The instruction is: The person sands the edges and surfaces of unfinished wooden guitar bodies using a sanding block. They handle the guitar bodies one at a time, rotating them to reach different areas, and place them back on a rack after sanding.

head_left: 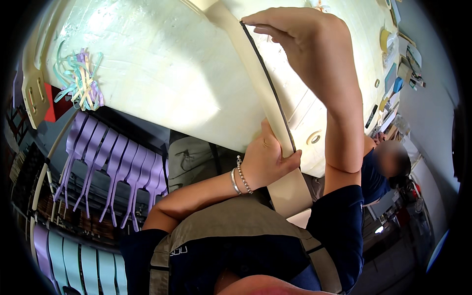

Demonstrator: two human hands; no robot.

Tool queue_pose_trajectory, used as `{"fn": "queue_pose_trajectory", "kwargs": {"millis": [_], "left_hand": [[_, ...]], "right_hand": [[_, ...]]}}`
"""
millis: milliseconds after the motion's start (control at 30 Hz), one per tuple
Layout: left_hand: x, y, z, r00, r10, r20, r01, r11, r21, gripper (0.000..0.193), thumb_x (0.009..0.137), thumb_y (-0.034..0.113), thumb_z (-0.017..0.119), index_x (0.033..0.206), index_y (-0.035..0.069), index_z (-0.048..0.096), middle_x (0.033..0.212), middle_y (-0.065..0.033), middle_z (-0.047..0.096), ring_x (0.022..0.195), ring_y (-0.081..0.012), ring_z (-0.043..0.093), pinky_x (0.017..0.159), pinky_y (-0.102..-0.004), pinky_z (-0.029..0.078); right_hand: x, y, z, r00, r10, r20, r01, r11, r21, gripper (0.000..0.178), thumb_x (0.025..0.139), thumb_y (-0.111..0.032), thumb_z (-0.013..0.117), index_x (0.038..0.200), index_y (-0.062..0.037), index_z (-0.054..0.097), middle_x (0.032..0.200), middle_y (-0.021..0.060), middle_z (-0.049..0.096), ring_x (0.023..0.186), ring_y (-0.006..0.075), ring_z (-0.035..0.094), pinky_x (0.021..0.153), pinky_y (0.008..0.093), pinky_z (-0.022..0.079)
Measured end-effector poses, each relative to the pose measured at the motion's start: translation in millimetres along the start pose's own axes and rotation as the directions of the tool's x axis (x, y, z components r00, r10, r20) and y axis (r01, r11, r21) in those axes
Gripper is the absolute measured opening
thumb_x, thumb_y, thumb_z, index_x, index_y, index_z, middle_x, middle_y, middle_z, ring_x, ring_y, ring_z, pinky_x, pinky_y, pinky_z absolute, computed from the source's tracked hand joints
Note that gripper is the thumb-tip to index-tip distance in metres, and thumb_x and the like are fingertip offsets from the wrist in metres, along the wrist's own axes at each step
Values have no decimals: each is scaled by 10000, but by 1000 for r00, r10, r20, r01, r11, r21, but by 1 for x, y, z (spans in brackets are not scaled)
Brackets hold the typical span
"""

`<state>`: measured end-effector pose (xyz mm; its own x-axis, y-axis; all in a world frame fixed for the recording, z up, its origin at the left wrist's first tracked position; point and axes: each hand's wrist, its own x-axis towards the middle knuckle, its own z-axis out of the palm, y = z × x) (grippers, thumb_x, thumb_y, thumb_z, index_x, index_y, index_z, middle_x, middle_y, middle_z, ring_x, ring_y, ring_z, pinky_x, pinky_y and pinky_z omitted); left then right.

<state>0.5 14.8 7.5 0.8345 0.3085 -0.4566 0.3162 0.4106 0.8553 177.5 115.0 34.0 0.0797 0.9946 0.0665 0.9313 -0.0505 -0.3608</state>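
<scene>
Pale desk, cream strip held across it

Left hand fingers grip the strip at the desk's near side, thumb over it; right hand fingers bunch together at the far end of its dark edge; whether they pinch it, I cannot tell; the step in hand looks like working that edge; the next move probably calls for steady tension; farther left lie tangled ribbons; purple straps hang below them.
</scene>
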Motion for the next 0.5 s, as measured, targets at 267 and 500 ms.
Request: {"fn": "queue_pose_trajectory", "kwargs": {"millis": [267,500], "left_hand": [[51,37,-56,976,-61,-207,-67,825,-562,427,910,225,562,1190,-13,343,876,-84,577,791,-142,610,691,-271,499],[94,51,-112,936,-42,-350,-167,821,-545,409,936,325,474,1116,-41,511,930,-143,623,864,-276,652,746,-335,535]], "right_hand": [[-35,4,-32,816,420,398,-568,450,689,364,933,-67,467,1293,-25,432,818,75,597,671,98,594,560,187,447],[-88,25,-32,747,292,597,-347,-594,725,423,858,44,474,1279,29,446,1094,158,586,1033,217,585,942,340,460]]}}
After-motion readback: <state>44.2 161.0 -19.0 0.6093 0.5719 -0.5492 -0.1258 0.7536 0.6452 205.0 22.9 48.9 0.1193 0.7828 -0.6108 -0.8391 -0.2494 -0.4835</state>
